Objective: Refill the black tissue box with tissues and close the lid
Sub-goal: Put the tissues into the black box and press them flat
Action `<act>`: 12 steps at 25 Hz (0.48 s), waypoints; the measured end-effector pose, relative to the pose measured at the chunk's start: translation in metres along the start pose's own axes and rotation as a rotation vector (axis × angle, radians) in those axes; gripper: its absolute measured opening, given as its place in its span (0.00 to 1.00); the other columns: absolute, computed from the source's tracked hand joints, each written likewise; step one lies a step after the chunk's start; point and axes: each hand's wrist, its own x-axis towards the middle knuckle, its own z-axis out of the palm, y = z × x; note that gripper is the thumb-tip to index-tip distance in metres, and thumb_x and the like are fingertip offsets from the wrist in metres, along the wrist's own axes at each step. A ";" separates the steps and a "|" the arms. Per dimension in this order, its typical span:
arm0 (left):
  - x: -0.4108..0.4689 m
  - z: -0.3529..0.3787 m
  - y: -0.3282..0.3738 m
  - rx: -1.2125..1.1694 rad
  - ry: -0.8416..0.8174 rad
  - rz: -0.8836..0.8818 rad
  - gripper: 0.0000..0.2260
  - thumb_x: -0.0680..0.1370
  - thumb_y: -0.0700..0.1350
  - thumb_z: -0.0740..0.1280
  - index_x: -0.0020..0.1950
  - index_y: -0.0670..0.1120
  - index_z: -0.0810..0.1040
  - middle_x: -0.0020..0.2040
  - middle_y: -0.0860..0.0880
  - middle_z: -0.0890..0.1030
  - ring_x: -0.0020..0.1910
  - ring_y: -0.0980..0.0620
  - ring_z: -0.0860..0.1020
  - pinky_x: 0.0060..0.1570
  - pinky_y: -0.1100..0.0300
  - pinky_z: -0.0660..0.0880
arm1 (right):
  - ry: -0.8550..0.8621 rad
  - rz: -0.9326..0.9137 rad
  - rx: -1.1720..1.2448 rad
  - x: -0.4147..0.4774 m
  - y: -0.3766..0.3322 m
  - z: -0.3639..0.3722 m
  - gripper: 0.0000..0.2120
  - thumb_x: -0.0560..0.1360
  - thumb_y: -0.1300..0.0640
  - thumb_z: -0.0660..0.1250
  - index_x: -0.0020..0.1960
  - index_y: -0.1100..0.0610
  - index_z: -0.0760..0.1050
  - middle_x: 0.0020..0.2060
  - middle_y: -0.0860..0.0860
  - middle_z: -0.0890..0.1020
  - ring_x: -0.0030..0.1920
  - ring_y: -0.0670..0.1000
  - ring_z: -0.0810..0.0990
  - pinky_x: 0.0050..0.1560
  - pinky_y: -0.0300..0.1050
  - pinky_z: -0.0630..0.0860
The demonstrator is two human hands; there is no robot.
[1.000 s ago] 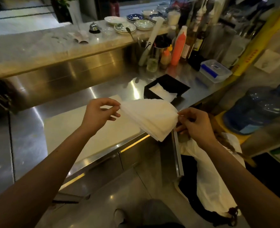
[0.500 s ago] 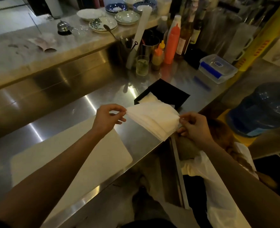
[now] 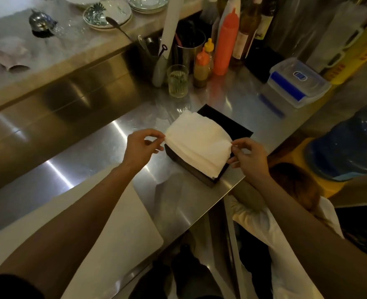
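On a steel counter [image 3: 105, 147] beneath a marble ledge [image 3: 55, 52], left hand [image 3: 140, 147] and right hand [image 3: 248, 157] pinch a tissue stack [image 3: 197, 143] over the black tissue box [image 3: 228, 126]; no writing is legible.

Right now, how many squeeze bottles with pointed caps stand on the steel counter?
3. A tall orange bottle stands at the back. A small orange-capped bottle is left of it, near the glass. A small yellow-capped bottle is behind that one. More may be hidden.

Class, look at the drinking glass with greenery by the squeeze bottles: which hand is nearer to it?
The left hand, below and slightly left of the glass. The right hand is farther, beyond the tissue stack.
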 end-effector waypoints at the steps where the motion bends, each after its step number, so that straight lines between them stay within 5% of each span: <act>1: 0.006 0.007 -0.008 0.028 -0.029 -0.014 0.06 0.77 0.40 0.71 0.52 0.41 0.83 0.50 0.45 0.84 0.39 0.50 0.85 0.41 0.65 0.81 | -0.017 0.020 -0.042 0.006 0.007 0.003 0.05 0.79 0.64 0.64 0.53 0.57 0.77 0.44 0.48 0.79 0.32 0.51 0.84 0.33 0.41 0.82; 4: 0.016 0.022 -0.027 0.075 -0.085 -0.037 0.04 0.76 0.38 0.70 0.50 0.44 0.82 0.49 0.43 0.84 0.39 0.48 0.85 0.38 0.68 0.79 | -0.062 0.046 -0.177 0.016 0.025 0.010 0.06 0.80 0.62 0.63 0.54 0.55 0.76 0.44 0.49 0.79 0.32 0.48 0.83 0.33 0.37 0.81; 8: 0.027 0.030 -0.041 0.115 -0.092 -0.049 0.06 0.76 0.40 0.71 0.52 0.42 0.83 0.50 0.42 0.84 0.38 0.49 0.85 0.39 0.68 0.80 | -0.042 0.010 -0.309 0.024 0.035 0.016 0.08 0.81 0.62 0.62 0.57 0.56 0.77 0.48 0.53 0.80 0.35 0.48 0.84 0.41 0.44 0.82; 12: 0.028 0.035 -0.048 0.125 -0.056 -0.076 0.08 0.76 0.41 0.71 0.54 0.42 0.83 0.52 0.42 0.84 0.40 0.47 0.85 0.45 0.59 0.82 | -0.059 -0.037 -0.400 0.027 0.038 0.019 0.10 0.81 0.62 0.61 0.60 0.57 0.77 0.48 0.54 0.80 0.36 0.48 0.83 0.43 0.43 0.81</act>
